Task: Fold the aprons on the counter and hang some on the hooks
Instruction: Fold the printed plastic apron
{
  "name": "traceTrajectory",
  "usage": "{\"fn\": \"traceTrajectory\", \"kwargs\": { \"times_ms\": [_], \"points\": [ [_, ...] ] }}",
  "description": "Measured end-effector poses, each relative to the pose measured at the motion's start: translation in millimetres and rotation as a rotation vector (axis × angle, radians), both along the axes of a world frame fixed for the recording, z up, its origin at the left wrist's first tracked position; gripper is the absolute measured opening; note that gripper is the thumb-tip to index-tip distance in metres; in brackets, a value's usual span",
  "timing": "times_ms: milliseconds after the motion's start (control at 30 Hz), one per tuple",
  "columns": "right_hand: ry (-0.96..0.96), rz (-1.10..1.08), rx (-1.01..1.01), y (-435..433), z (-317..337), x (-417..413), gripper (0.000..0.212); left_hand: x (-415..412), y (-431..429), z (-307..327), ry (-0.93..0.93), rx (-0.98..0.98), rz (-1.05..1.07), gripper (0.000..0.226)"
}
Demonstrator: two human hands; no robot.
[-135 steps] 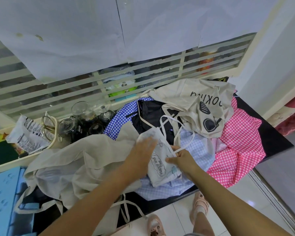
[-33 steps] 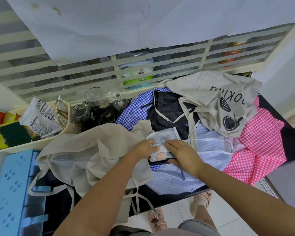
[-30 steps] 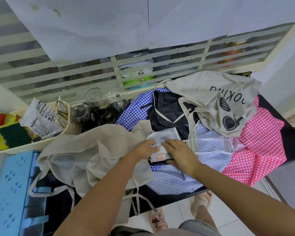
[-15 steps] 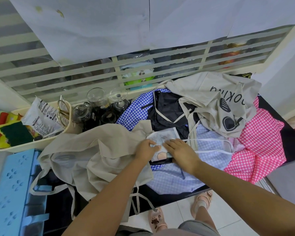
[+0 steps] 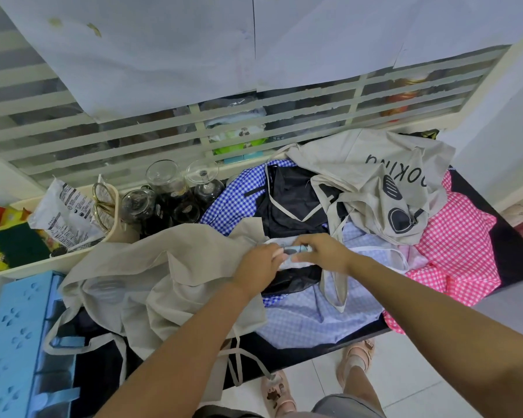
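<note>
A heap of aprons covers the dark counter [image 5: 514,254]. At the heap's middle lies a small white printed apron [image 5: 287,251], folded into a narrow bundle. My left hand [image 5: 258,267] and my right hand [image 5: 323,251] both grip it, fingertips nearly meeting. Its white straps [image 5: 384,251] trail to the right. Around it lie a plain beige apron [image 5: 163,273] on the left, a black apron [image 5: 296,203], a dark blue check apron [image 5: 236,194], a pale blue check apron [image 5: 314,318], a beige lettered apron [image 5: 384,179] and a pink check apron [image 5: 456,245].
Several upturned glasses [image 5: 169,191] stand at the back left beside a cream tray [image 5: 43,263] holding sponges and a packet. A light blue plastic rack [image 5: 15,342] sits at the lower left. A slatted window grille [image 5: 254,116] runs behind the counter.
The white apron has gone from a loose sheet to a tighter bundle; over the last second both hands drew closer over it and rolled it smaller.
</note>
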State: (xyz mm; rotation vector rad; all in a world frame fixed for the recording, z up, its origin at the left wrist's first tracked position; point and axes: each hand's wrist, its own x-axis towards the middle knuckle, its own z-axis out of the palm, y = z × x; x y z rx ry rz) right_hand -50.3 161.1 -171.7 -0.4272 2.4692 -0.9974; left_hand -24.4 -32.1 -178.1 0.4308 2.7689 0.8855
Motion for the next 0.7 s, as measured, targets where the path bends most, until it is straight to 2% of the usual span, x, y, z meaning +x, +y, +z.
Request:
{"fn": "traceTrajectory", "kwargs": {
  "times_ms": [167, 233, 300, 367, 467, 567, 700],
  "points": [
    [0.013, -0.441, -0.019, -12.8, -20.9, -4.5, 0.036, -32.7, 17.3, 8.2, -0.270, -0.063, 0.077, 0.036],
    [0.004, -0.517, -0.013, -14.6, -22.4, -6.4, 0.044, -41.5, 22.0, 11.6, -0.260, -0.241, 0.048, 0.048],
    [-0.012, -0.502, 0.016, -13.0, -21.5, -7.5, 0.046, -49.3, 20.6, 16.7, -0.277, -0.465, -0.055, 0.061],
    [-0.043, -0.466, 0.024, -9.1, -21.4, -7.9, 0.045, -57.7, 17.6, 19.4, -0.395, -0.548, -0.142, 0.078],
    [-0.061, -0.451, -0.011, -4.5, -19.5, -8.2, 0.040, -67.1, 18.5, 18.6, -0.475, -0.539, -0.188, 0.092],
    [-0.036, -0.415, -0.004, -1.6, -19.5, -5.2, 0.034, -69.9, 23.0, 14.3, -0.516, -0.470, -0.140, 0.103],
    [-0.042, -0.414, -0.023, -2.2, -19.7, 2.0, 0.047, -68.2, 18.7, 4.2, -0.506, -0.431, -0.128, 0.104]
  ]
}}
